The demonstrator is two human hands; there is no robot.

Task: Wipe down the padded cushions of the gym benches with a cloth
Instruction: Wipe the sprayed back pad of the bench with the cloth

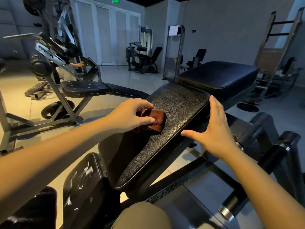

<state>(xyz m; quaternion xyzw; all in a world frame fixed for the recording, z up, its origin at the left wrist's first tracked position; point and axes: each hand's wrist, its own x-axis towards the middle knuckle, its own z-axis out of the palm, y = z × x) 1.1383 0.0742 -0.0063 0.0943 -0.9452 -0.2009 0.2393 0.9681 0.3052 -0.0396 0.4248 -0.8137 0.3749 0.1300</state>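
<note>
1. Because the small worn pad [82,184] nearest your knee has white, flaked patches in its cover, the cloth can snag there or pick up crumbs that you then smear onto the next surface. Go lightly over it.
2. Your left hand [132,113] has its fingers and thumb curled around the brown cloth [155,120], which lies bunched on the long cushion [165,149], near its left side. Bunched like that, only a small patch of it touches the leather, so you risk streaks and missed strips. It could also slide off that left edge if you push outward.
3. Your right hand [212,129] is released, its fingers straight along the cushion's right edge and the thumb lying on top. It sits just above the gap to the metal frame [267,146]. If the pad shifts under your weight, those fingers could be pinched.
4. The far cushion [217,75] stands higher and beyond the long one. Reaching it from here means leaning across, and a slip of the bracing hand would drop you onto the frame.
5. The perforated bench [84,88] to the left is well apart, and another person [66,63] is working behind it. Walking over, watch for the weight plate [247,107] lying on the floor.
</note>
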